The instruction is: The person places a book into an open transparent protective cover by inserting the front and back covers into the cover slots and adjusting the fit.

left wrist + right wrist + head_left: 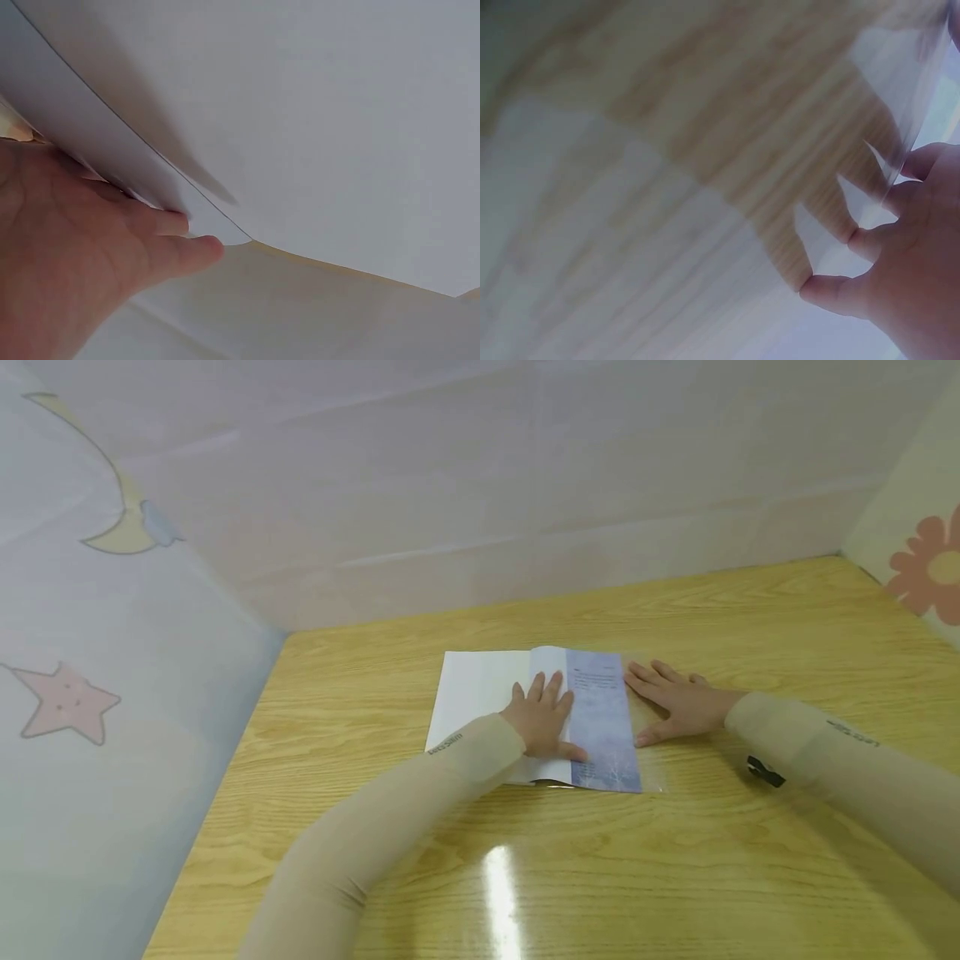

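Observation:
A booklet (476,693) lies opened on the wooden table, a white page at its left and a lilac printed flap (606,727) at its right. My left hand (542,718) rests with spread fingers across the white strip and the flap's inner edge. In the left wrist view, the left hand (97,240) lies along a raised, curving sheet (112,135) beside a white page (330,135). Clear plastic film (654,774) juts out past the flap's right side. My right hand (684,703), fingers straight and spread, presses there, its fingertips at the flap's edge.
The wood-grain table (360,827) runs back to a pale draped wall (525,527). Another wall with a star and moon print (71,702) stands at the left. A flower print (933,564) marks the right wall. A small black item (765,772) sits under the right sleeve.

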Motion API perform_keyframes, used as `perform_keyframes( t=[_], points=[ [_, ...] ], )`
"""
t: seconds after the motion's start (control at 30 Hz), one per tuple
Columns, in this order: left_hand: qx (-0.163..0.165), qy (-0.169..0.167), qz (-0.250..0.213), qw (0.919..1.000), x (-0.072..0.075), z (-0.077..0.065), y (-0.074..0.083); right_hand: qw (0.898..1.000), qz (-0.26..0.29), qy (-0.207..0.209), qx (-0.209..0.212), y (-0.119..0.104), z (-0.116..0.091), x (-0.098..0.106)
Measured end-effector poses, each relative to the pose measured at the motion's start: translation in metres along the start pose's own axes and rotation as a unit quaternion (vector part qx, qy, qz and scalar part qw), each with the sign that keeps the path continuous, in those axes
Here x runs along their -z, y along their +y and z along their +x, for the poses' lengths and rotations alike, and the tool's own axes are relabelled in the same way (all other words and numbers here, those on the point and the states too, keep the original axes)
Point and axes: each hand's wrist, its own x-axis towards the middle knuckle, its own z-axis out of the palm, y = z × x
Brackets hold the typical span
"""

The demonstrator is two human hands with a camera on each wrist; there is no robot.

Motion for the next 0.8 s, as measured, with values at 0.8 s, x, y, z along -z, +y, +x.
perform_keyframes(
  t=[0.8],
  points=[
    [0.026, -0.014, -0.023, 0.9993, -0.007, 0.010, 0.007, 1.000, 0.015, 0.007, 0.008, 0.007, 0.002, 0.000]
  ],
)
